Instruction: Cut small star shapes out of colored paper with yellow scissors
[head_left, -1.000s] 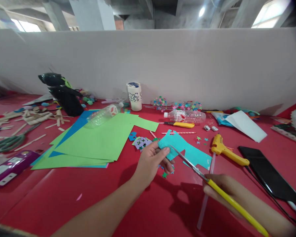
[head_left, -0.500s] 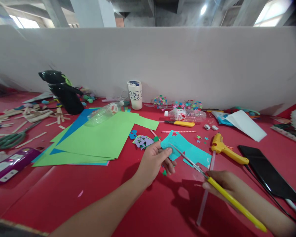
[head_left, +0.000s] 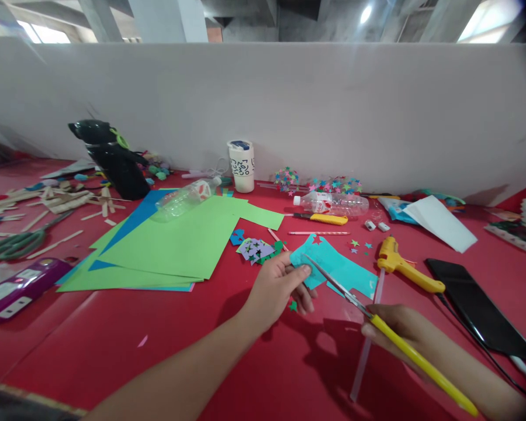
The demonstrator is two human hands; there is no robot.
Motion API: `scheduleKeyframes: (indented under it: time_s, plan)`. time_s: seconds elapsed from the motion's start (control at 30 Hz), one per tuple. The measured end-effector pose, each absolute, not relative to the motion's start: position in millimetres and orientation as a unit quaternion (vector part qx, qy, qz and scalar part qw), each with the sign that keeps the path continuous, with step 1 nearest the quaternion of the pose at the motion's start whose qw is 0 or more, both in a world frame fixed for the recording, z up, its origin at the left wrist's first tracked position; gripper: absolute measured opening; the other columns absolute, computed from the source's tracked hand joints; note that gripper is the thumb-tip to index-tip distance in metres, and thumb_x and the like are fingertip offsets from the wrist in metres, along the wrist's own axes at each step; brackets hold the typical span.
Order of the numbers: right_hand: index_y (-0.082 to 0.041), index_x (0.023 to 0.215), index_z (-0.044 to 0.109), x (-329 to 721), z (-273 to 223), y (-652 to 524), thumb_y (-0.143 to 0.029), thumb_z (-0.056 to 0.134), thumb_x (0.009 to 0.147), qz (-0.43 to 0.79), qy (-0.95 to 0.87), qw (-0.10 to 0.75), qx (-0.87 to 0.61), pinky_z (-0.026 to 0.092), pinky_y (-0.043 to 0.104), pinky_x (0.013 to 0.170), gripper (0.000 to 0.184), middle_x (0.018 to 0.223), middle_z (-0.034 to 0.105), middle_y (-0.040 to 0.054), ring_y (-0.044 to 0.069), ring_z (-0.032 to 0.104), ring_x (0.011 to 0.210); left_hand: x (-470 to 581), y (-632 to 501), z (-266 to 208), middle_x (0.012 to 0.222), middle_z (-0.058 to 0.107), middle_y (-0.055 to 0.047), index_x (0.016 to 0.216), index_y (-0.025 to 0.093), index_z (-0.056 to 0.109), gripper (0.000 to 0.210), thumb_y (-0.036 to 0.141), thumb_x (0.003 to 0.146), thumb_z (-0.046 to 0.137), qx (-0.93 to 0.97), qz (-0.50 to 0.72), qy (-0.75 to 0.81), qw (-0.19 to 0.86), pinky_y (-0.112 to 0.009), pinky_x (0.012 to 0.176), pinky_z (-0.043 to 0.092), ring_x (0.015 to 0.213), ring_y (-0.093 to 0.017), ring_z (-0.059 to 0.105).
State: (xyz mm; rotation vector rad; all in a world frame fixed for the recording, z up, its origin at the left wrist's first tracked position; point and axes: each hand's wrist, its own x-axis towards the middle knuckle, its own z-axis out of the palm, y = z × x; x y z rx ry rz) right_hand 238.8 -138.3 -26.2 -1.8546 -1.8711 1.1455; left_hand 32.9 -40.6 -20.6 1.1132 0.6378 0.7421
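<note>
My left hand pinches the left end of a light-blue paper strip between thumb and fingers. A star-shaped hole and notches show along the strip's edges. In my right hand is a pair of scissors with yellow handles; their blades lie over the paper, tips near my left thumb. Whether the blades are cutting into it I cannot tell. A translucent glue stick lies under the scissors. Purple paper scraps with star holes rest beyond my left hand, and a green paper star lies just below it.
Right of the strip are a yellow glue gun and a black phone. Behind lie a yellow utility knife, a pencil and a plastic bottle. Green sheets spread at left, near a black flask and white tumbler.
The view has shifted slightly. My left hand and its end of the paper sit a little further right; both hands keep their hold on the paper and scissors.
</note>
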Motion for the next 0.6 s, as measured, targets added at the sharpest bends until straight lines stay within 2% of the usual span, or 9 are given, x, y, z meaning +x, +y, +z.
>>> scheduleKeyframes:
  time_s: [0.23,0.4,0.6]
  plan:
    - [-0.02,0.057,0.034,234.0,-41.4,-139.6,-0.071,0.032,0.073,0.334,-0.644,0.142,-0.674,0.023,0.023,0.047,0.053,0.055,0.024,-0.0053,0.011,0.026,0.05,34.2,-38.0,-21.5,0.051,0.059,-0.001,0.079,0.014,0.051,0.016,0.03,0.076,0.052,0.51,0.306,0.3,0.746,-0.02,0.035,0.041,0.036,-0.012,0.054]
    - [-0.02,0.053,0.036,232.8,-47.7,-137.3,-0.066,0.033,0.074,0.292,-0.639,0.118,-0.702,0.023,0.023,0.047,0.051,0.05,0.029,-0.0041,0.012,0.029,0.047,37.5,-37.1,-27.3,0.053,0.06,-0.001,0.078,0.015,0.05,0.018,0.032,0.075,0.053,0.482,0.3,0.31,0.763,-0.02,0.036,0.042,0.037,-0.012,0.055]
    - [-0.02,0.055,0.036,229.3,-38.6,-139.4,-0.063,0.04,0.074,0.305,-0.623,0.125,-0.709,0.023,0.023,0.048,0.048,0.052,0.026,-0.005,0.011,0.027,0.049,41.6,-34.9,-29.2,0.054,0.061,-0.001,0.076,0.014,0.051,0.017,0.031,0.075,0.054,0.499,0.287,0.301,0.76,-0.018,0.036,0.04,0.036,-0.01,0.053]
